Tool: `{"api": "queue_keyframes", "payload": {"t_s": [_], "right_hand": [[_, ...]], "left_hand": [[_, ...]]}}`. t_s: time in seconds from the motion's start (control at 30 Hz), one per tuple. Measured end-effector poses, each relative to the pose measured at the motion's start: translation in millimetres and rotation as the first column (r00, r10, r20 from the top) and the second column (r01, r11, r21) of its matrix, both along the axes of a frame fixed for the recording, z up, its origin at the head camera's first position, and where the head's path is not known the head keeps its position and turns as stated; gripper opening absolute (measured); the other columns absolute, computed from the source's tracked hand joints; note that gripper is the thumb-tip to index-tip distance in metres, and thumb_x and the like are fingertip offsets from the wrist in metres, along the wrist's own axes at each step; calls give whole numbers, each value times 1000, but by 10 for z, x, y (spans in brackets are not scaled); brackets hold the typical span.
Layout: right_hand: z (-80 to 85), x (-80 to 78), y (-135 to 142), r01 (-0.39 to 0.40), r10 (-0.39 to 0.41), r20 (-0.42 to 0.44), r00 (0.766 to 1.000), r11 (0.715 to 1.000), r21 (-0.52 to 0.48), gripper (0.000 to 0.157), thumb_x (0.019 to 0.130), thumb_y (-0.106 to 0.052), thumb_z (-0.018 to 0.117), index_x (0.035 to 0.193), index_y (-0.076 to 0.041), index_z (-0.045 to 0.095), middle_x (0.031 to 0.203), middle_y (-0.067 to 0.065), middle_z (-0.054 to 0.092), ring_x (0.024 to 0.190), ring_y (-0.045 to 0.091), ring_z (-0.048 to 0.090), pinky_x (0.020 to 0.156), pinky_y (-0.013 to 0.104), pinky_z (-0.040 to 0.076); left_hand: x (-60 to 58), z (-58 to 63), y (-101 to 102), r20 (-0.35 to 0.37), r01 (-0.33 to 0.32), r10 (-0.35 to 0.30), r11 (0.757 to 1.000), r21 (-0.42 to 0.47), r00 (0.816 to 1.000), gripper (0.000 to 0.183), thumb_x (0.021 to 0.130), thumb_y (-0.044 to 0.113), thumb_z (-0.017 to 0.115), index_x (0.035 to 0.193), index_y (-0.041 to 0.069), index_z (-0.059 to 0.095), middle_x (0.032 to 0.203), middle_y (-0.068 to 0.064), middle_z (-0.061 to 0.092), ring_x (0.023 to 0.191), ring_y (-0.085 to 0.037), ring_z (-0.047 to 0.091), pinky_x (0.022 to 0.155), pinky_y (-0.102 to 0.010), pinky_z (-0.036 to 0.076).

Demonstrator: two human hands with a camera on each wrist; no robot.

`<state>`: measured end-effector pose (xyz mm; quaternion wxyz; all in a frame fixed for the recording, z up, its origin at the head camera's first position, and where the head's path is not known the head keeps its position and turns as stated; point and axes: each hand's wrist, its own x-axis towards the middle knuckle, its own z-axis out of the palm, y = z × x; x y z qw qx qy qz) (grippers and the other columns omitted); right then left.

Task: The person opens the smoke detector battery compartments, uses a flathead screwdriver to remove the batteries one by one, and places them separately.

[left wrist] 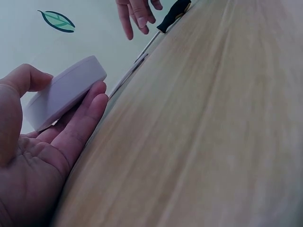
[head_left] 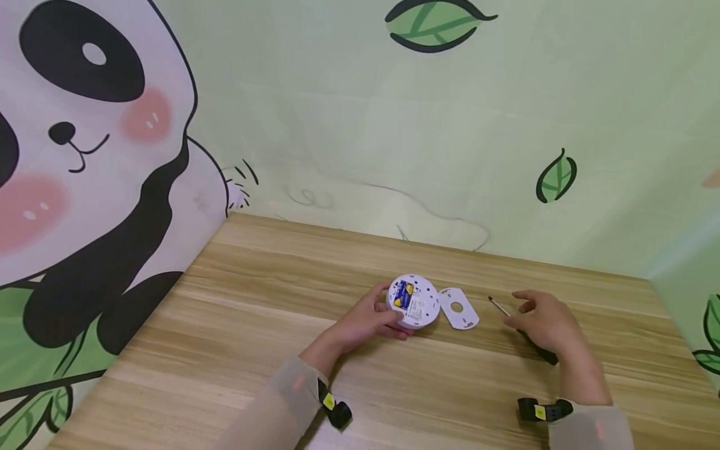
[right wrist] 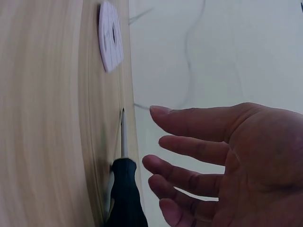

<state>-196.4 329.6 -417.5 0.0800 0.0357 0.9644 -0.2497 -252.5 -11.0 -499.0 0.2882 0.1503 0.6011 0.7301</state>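
Observation:
My left hand (head_left: 365, 319) holds a round white smoke alarm (head_left: 425, 307), thumb on its face and fingers beneath. The alarm's back is turned up, with blue and yellow batteries (head_left: 402, 295) in its compartment and printed text beside them. From the left wrist view, the alarm (left wrist: 71, 90) is tilted, its smooth side showing. To its right lies a white mounting plate (head_left: 465, 315) with a round hole. Over a screwdriver (head_left: 539, 348) hovers my right hand (head_left: 548, 322), its fingers spread and apart from the black handle (right wrist: 126, 194).
The wood-grain table (head_left: 236, 281) runs back to a pale green wall (head_left: 337, 125) printed with leaves and a panda. A wrist camera (head_left: 337, 409) is strapped to the left wrist, another camera (head_left: 531, 409) to the right.

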Motion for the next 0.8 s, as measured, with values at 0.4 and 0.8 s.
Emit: {"api": "queue_keyframes", "payload": {"t_s": [0.4, 0.8], "right_hand": [[-31, -3, 138, 28, -29, 67, 997, 1000, 11, 72, 92, -31, 77, 144, 10, 50, 124, 34, 63, 110, 48, 61, 88, 57, 55], [-25, 26, 189, 19, -17, 121, 992, 1000, -11, 74, 90, -32, 79, 143, 11, 50, 121, 32, 63, 105, 42, 61, 85, 53, 55]], "left_hand": [[-19, 3, -8, 54, -57, 54, 996, 73, 997, 86, 91, -7, 62, 160, 26, 24, 129, -33, 62, 102, -40, 75, 92, -46, 66], [-17, 15, -14, 85, -94, 86, 991, 97, 993, 84, 90, -12, 62, 155, 26, 25, 125, -30, 63, 98, -37, 76, 92, -46, 66]]}}
